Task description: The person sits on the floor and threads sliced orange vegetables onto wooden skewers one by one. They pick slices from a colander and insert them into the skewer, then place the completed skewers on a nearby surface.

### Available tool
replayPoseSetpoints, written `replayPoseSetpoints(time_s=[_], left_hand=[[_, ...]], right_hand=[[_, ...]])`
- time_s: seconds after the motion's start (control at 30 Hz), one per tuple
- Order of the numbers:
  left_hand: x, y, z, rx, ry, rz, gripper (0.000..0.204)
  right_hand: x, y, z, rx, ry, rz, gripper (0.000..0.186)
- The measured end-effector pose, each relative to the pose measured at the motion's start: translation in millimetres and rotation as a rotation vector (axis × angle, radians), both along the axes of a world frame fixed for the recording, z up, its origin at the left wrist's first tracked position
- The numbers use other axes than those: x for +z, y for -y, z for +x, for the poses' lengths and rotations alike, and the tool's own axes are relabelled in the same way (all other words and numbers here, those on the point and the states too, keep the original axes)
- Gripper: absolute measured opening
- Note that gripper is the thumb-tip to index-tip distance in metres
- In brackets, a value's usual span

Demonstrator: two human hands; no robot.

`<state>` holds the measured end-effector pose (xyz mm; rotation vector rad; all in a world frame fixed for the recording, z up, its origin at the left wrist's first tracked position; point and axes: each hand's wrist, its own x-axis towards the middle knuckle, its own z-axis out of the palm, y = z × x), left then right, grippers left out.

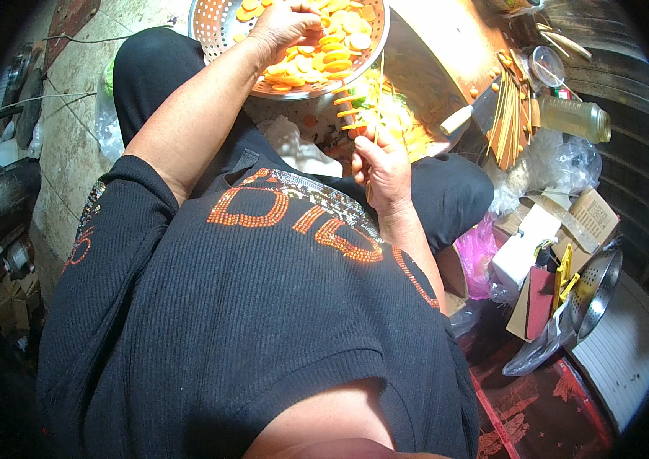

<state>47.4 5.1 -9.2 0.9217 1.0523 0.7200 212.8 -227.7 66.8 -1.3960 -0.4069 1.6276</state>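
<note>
Skewer (350, 113), strung with several orange carrot slices, is in the person's right hand (383, 170), just below the near edge of a perforated metal colander. Its long axis runs up and slightly left from the fingers, the far end pointing away from the body toward the colander rim, while the slices sit crosswise to it with gaps between them. It should handle as something light and fairly stiff, slender enough to bend or snap if forced; the slices look firm but thin, likely damp and slippery, and could split if pushed off centre. The bare shaft behind the slices seems the best place to hold, and the right thumb and fingers are closed narrowly there. A second, bare stick (381, 83) rises beside it; how it is held cannot be told. The left hand (282, 32) reaches over the colander (211, 37), fingers bent close to loose carrot slices (305, 73); whether it pinches one cannot be told. Beneath the right hand lie green and orange vegetable pieces (412, 134). Farther right are a knife (457, 120), a fan of thin sticks (507, 115) and a glass jar (574, 118).
</note>
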Motion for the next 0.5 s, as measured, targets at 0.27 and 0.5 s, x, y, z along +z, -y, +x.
replayPoseSetpoints(time_s=[0.27, 0.5], left_hand=[[-1.0, 9.5, 4.4, -0.166, -0.118, 0.034, 0.014], [7.6, 13.0, 8.0, -0.165, -0.089, 0.011, 0.017]], right_hand=[[0.6, 0.5, 1.0, -0.033, -0.012, -0.006, 0.009], [1.8, -0.6, 0.1, -0.042, -0.013, 0.0, 0.009]])
